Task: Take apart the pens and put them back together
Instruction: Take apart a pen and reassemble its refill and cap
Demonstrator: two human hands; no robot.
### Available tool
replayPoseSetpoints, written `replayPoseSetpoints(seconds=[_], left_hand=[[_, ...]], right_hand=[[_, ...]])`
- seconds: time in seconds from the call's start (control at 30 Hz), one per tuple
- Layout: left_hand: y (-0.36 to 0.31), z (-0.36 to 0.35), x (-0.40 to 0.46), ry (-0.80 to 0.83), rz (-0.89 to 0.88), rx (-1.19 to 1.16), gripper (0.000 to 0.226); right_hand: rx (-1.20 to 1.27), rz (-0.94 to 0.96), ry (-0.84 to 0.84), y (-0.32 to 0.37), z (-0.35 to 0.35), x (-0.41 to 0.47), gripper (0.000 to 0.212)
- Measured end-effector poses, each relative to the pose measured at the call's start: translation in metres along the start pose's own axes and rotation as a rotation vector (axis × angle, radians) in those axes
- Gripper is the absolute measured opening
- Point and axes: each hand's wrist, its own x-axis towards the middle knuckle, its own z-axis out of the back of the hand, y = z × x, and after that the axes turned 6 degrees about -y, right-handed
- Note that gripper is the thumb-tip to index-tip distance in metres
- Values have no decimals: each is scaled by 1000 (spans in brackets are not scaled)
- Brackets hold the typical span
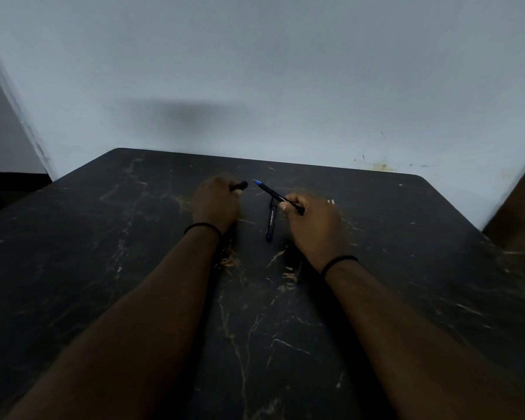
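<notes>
My right hand (pixel 312 225) grips a black pen (pixel 275 194) by its rear half; its bare blue tip points up and left, toward my other hand. My left hand (pixel 214 203) is curled round a black pen cap (pixel 240 186), whose end sticks out to the right of the fingers. A small gap separates the cap from the blue tip. A second black pen (pixel 270 222) with a blue end lies on the dark table (pixel 134 237) between my hands, partly under the held pen.
The black marble-patterned table runs to a pale wall (pixel 285 86) at the back. A brown wooden edge (pixel 515 213) stands at the far right. Black bands circle both wrists.
</notes>
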Motion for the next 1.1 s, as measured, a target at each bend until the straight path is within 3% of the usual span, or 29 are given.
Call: replayPoseSetpoints(seconds=[0.07,0.17,0.3,0.9,1.1], left_hand=[[-3,-1,0,-51,123,-214,18],[-8,0,0,-10,397,-731,23],[-10,5,-2,39,491,-1002,14],[-9,0,-1,113,501,-1069,5],[-14,3,-6,215,428,-1089,5]], right_hand=[[11,-1,-7,-1,0,0,8],[25,-3,-6,-1,-1,-1,8],[4,30,-17,-1,-2,0,9],[-41,32,12,5,1,-2,11],[-71,46,41,8,3,-2,14]])
